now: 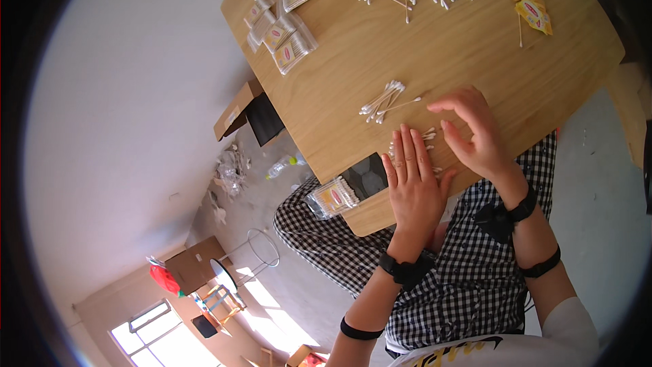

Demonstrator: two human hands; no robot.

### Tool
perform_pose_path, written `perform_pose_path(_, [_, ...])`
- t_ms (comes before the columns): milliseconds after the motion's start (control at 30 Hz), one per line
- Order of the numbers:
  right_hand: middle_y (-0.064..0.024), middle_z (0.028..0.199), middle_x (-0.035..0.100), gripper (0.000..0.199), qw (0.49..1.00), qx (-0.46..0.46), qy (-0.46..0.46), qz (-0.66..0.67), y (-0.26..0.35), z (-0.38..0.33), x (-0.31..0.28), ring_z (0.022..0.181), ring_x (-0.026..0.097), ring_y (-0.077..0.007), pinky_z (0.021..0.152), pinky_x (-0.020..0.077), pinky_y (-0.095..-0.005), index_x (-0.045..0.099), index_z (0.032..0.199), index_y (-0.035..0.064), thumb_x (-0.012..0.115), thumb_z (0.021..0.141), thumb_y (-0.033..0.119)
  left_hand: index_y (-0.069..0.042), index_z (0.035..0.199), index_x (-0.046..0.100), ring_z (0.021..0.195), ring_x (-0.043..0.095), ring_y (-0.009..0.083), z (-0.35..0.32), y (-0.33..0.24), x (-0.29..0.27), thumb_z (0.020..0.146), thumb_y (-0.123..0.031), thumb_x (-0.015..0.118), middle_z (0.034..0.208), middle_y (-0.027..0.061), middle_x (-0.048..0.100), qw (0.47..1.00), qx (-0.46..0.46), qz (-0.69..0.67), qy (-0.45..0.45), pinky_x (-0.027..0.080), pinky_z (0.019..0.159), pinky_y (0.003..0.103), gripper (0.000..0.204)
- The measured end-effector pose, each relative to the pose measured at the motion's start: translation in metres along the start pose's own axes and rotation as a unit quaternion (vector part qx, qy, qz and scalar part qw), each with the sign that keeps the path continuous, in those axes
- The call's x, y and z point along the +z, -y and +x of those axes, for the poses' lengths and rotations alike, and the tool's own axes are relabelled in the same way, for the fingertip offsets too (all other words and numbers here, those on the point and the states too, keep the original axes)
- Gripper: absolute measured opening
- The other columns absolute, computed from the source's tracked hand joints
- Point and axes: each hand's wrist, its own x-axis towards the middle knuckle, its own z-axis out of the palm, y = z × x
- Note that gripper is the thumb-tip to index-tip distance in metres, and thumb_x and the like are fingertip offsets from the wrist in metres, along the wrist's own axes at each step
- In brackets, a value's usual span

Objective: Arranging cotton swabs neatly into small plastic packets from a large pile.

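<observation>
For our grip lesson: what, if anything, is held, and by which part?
Nothing visibly held: left hand lies flat over cotton swabs; right hand hovers, open.

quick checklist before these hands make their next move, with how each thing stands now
1. Right hand free: ok, thumb and forefinger apart with no swab seen between them.
2. Left hand spread flat: ok, fingers extended.
3. Swabs by the left hand all countable: cannot tell, the hand hides some.
4. Small loose pile uncovered: ok, in plain view beyond the left fingertips.
5. Swab pack at the near left fully on the table: not ok, it appears to jut past the edge.
</observation>
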Motion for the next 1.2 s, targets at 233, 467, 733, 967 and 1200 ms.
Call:
perform_pose_path(233, [-0.0106, 0.091, 0.061, 0.021, 0.992, 0.084, -0.084, 0.033, -0.006, -0.001, -0.001, 0.086, 0.06, -0.0249, 0.077, 0.0476, -0.0325, 0.059, 0.099, 0.0012, 0.054, 0.082, -0.01, 0.01, 0.144, 0.021, 0.143, 0.016, 0.0388, -0.002, -0.006, 0.003, 0.086, -0.057, 0.052, 0.152, 0.0256, 0.02, 1.0, -0.006, -0.025, 0.005, 0.016, 0.114, 0.053, 0.094])
perform_pose_path(467, [-0.0109, 0.09, 0.061, 0.019, 0.992, 0.095, -0.076, 0.027, -0.004, -0.001, 0.002, 0.086, 0.059, -0.0272, 0.077, 0.0477, -0.0352, 0.058, 0.099, 0.0018, 0.055, 0.083, -0.007, 0.009, 0.143, 0.023, 0.143, 0.013, 0.0385, 0.034, 0.006, 0.004, 0.09, -0.049, 0.052, 0.153, 0.0256, 0.018, 0.999, -0.017, -0.018, -0.045, 0.016, 0.114, 0.053, 0.084])
perform_pose_path(733, [-0.0108, 0.09, 0.061, 0.019, 0.994, 0.077, -0.071, 0.012, -0.005, 0.0, -0.002, 0.086, 0.058, -0.0281, 0.076, 0.0473, -0.0366, 0.057, 0.098, 0.0016, 0.055, 0.082, -0.008, 0.006, 0.143, 0.027, 0.137, 0.027, 0.0381, 0.013, 0.007, 0.01, 0.088, -0.035, 0.06, 0.148, 0.0232, 0.025, 0.996, -0.032, -0.064, -0.048, 0.017, 0.112, 0.058, 0.075])
perform_pose_path(967, [-0.0101, 0.091, 0.061, 0.021, 0.996, 0.064, -0.064, 0.01, -0.004, 0.002, 0.002, 0.087, 0.057, -0.0283, 0.078, 0.0465, -0.0378, 0.058, 0.097, 0.0025, 0.057, 0.079, -0.007, 0.004, 0.139, 0.033, 0.136, 0.03, 0.0368, 0.016, 0.012, 0.009, 0.09, -0.031, 0.058, 0.144, 0.0232, 0.033, 0.989, -0.038, -0.088, -0.114, 0.017, 0.111, 0.059, 0.065])
perform_pose_path(1200, [-0.0083, 0.089, 0.061, 0.018, 0.996, -0.014, 0.025, -0.081, 0.01, 0.033, 0.035, 0.091, 0.056, -0.027, 0.082, 0.0451, -0.0369, 0.059, 0.092, 0.0041, 0.066, 0.075, 0.005, 0.005, 0.134, 0.04, 0.133, 0.034, 0.0383, 0.014, 0.009, 0.016, 0.091, -0.023, 0.056, 0.14, 0.0219, 0.04, 0.987, -0.018, -0.099, -0.125, 0.02, 0.11, 0.06, 0.054])
